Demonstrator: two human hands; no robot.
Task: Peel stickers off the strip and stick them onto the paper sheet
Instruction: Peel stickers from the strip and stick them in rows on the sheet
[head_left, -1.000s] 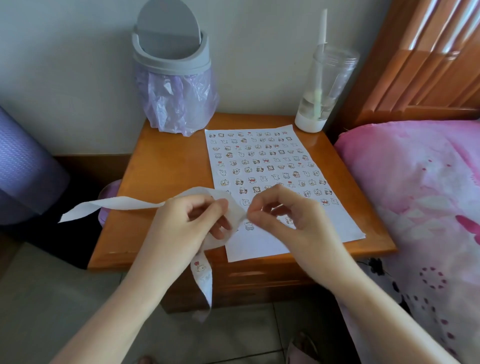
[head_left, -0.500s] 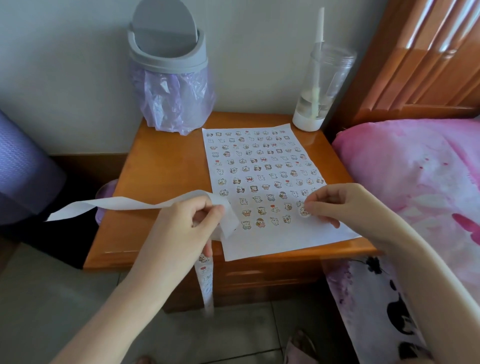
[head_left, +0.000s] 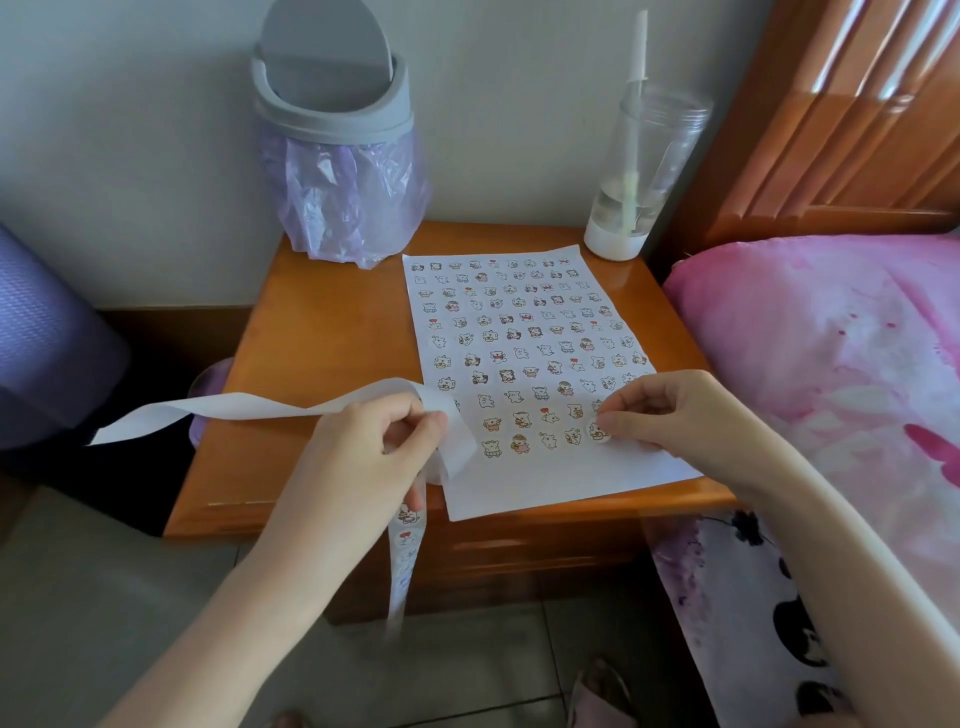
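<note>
sticker (head_left: 596, 432) half under right hand (head_left: 675, 410), strip (head_left: 234, 408) tail blurred

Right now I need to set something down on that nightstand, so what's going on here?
A person is filling a paper sheet on the wooden nightstand with small cartoon stickers. The left hand grips the sticker strip; its blank backing trails off to the left, and the end with stickers hangs over the front edge. The right hand pinches a round sticker at the right end of the lowest row. Rows cover most of the sheet; only its near margin is bare.
</note>
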